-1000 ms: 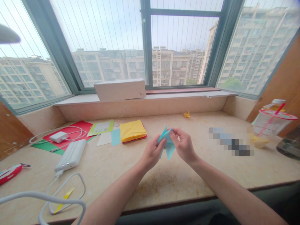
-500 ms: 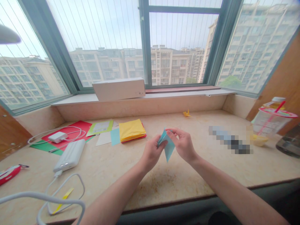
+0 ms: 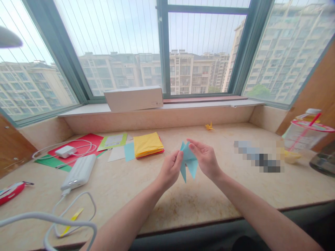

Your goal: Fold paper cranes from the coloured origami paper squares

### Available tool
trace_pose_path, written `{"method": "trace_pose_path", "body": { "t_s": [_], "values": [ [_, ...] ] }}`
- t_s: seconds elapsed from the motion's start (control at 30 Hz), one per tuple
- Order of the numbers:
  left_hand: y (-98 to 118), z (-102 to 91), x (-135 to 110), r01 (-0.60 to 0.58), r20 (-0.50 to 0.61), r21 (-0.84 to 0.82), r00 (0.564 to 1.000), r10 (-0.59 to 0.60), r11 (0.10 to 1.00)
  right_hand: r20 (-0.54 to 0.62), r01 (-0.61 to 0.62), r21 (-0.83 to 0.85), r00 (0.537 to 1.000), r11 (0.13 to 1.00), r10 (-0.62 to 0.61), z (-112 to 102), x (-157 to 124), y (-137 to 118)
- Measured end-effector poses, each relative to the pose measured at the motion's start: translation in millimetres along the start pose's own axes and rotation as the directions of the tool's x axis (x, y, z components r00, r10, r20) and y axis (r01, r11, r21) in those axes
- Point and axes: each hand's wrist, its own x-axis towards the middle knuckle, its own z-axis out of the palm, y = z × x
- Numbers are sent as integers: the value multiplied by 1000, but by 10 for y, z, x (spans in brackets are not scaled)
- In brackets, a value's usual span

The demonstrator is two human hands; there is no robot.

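Note:
Between my two hands is a light blue folded origami paper [image 3: 190, 161], held up over the counter. Two pointed flaps hang down from it with a gap between them, and smaller tips rise at its top. My left hand [image 3: 171, 166] pinches its left side between thumb and fingers. On the right side, my right hand [image 3: 205, 158] is closed on the upper edge, thumb toward me. Fingers partly cover the paper's sides. Beyond my hands, a small yellow paper crane [image 3: 209, 126] stands near the back of the counter.
A yellow paper stack [image 3: 148, 143] lies left of my hands, beside blue and white sheets. Further left are a white power bank [image 3: 79, 170], a charger [image 3: 65, 151] and looping cables. A lidded plastic cup [image 3: 300, 136] stands right. A white box [image 3: 134, 98] rests on the sill.
The blue paper has opened from one downward point into two separate hanging points. Both hands still hold it, my right hand having shifted slightly.

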Motion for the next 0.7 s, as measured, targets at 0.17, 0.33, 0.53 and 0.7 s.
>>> {"method": "trace_pose_path", "body": {
  "t_s": [0.17, 0.33, 0.53, 0.7],
  "values": [
    [-55, 1, 8, 56, -23, -124, 998, -60, 991, -20, 38, -91, 999, 995, -40, 2, 2, 6],
    [-57, 3, 16, 90, 18, -174, 996, -88, 981, -17, 24, -85, 1000, 996, -25, 11, -2, 28],
    [-14, 0, 18, 74, 36, -153, 997, -69, 985, -38, 44, -119, 998, 992, -49, 14, -3, 32],
    [-23, 0, 19, 69, 17, -132, 998, -68, 989, -38, 50, -142, 998, 989, -56, 14, -11, 3]
  ]
}}
